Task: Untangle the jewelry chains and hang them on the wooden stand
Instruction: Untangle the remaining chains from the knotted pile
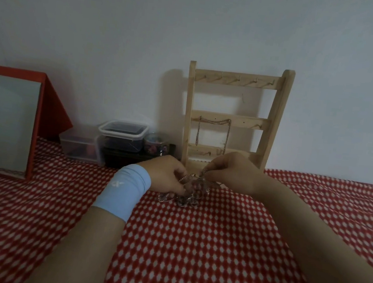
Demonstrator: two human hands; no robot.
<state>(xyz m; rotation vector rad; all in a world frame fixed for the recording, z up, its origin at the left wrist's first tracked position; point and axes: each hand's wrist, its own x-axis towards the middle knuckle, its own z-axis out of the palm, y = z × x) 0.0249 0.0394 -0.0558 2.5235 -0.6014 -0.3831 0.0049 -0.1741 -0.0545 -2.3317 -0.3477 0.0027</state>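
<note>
Partway through, by the look of it. Already up on the wooden stand (235,116) — one fine chain (214,130), draped from the middle rail in a squared loop down towards the bottom rail. Still to do: most of the job. A knotted clump of chains (189,193) low in front of the stand, partly lifted off the red-and-white cloth (193,244), partly lying on it. Number of chains in the clump impossible to tell at this blur.

Left hand (168,176), with a pale blue wristband (124,190) at the wrist, curled in and pinching the left side of the clump. Right hand (230,170) slightly higher, pinching a strand at the top, probably to draw it free. Both grips closed on the chains, then; nothing else held.

Top rail of the stand bare, with a row of small hooks (239,78); more hooks along the lower rails, most of them free. Plenty of room left for hanging.

Stand: pale unfinished wood, ladder-shaped, two uprights and three flat rails, close against the white wall (192,27). Chains: thin, silvery, small-linked, limp — likely to catch on themselves. Cloth: soft-looking, with a tight diamond print, spread over the surface. Off to the left, clear plastic boxes (122,139) with rounded corners, set near the wall, and a red-framed mirror (5,121) propped at an angle.
</note>
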